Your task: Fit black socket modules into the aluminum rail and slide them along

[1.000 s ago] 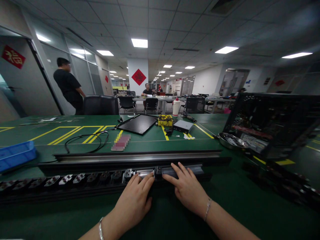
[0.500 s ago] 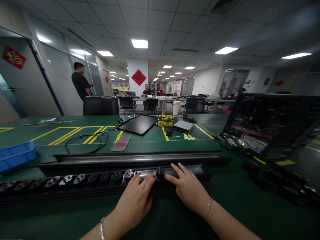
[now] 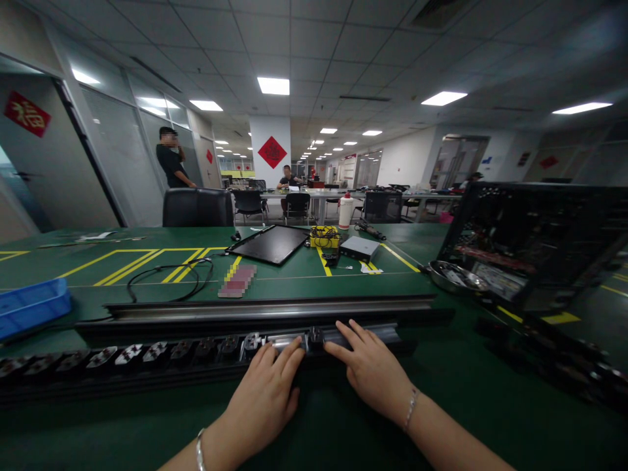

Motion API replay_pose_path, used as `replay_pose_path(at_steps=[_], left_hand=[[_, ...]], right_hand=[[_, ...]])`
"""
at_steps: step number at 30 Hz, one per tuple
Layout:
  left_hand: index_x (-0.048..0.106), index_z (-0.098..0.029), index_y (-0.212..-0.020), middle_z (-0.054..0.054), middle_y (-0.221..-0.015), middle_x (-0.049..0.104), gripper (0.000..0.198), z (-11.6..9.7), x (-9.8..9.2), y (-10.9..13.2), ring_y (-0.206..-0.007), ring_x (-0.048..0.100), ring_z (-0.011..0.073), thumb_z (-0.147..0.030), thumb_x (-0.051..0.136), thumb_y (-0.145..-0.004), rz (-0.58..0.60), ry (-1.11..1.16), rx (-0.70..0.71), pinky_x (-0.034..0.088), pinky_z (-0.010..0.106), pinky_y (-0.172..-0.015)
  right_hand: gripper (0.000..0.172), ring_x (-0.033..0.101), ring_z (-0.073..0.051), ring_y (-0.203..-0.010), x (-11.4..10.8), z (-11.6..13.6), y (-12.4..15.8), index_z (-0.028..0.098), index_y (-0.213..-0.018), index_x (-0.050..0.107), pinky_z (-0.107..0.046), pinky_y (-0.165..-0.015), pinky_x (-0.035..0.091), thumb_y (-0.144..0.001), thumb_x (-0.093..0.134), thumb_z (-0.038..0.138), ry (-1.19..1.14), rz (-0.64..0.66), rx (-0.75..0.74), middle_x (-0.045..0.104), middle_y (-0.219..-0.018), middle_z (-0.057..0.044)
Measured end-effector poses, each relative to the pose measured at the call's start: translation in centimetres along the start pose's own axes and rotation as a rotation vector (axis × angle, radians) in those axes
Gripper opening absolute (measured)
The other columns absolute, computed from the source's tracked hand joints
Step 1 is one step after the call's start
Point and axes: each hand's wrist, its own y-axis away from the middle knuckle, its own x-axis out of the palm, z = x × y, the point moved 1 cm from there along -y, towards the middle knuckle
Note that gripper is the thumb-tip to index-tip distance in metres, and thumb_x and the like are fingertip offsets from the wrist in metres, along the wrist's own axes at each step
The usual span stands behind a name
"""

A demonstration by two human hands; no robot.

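Note:
A long black metal channel (image 3: 171,371) lies across the front of the table. Several socket-like modules (image 3: 156,351) sit in a row along its left part. Apart from that row, one small black module (image 3: 316,335) stands in the channel between my hands. My left hand (image 3: 267,383) rests with fingers stretched on the channel, fingertips at its bare silver stretch left of the small module. My right hand (image 3: 375,373) has its fingers spread, the index fingertip close beside the module's right side; whether it touches cannot be told. Neither hand grasps anything.
Behind the channel lies a second long rail (image 3: 275,311). A blue tray (image 3: 34,304) is at left, a black cable (image 3: 171,265) near it. Farther back are a black flat panel (image 3: 269,244) and a grey box (image 3: 360,248). At right stand a metal bowl (image 3: 449,278) and an open computer case (image 3: 530,242).
My hands stay almost in place on the channel. The standing person at the back left has moved a little to the right, with a hand now raised near the head.

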Motion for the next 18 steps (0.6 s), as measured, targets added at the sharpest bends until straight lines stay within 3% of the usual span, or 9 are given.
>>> replay_pose_path(at_steps=[18], left_hand=[[0.037,-0.023,-0.13,0.005,-0.135,0.047,0.057,-0.03,-0.19,-0.19,-0.115,0.046,0.0248,-0.017,0.051,-0.075,0.008,0.039,-0.004,0.028,0.045,-0.104]], right_hand=[[0.059,0.026,-0.03,-0.133,-0.05,-0.16,-0.05,0.039,-0.129,0.046,-0.051,-0.103,0.026,-0.077,0.045,0.01,0.007,0.008,-0.006,0.032,-0.146,-0.006]])
